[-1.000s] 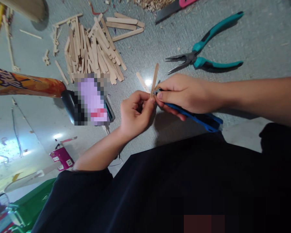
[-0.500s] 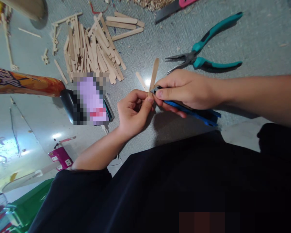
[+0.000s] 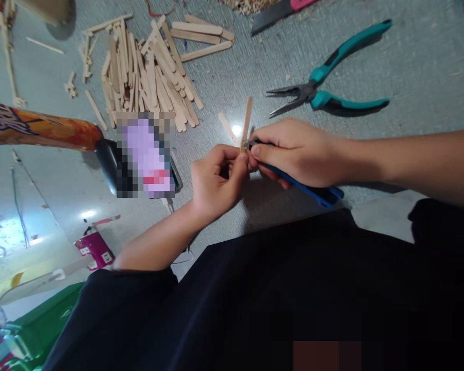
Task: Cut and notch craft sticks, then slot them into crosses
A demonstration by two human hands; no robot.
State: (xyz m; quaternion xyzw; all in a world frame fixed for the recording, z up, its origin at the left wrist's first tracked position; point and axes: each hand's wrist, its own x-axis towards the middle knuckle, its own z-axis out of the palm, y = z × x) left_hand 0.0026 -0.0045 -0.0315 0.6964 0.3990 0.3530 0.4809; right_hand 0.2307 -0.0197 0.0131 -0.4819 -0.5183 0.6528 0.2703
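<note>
My left hand pinches the lower end of a wooden craft stick between thumb and fingers. The stick stands nearly upright in the picture. My right hand is wrapped round blue-handled cutting pliers, whose short metal jaws meet the stick just above my left thumb. Fingers hide most of the pliers' handles. Behind my left fingertips another pale stick slants up to the left; its lower end is hidden. Teal-handled long-nose pliers lie with jaws apart beyond my right hand.
A heap of craft sticks lies at the back left. Nearer are a phone with a blurred screen, a black object and an orange can. A pink-handled blade lies at the back, and a purple power socket at left.
The pliers' handles have come closer together in my right hand. The held stick has turned slightly, showing a narrower face. The whole view has shifted a little.
</note>
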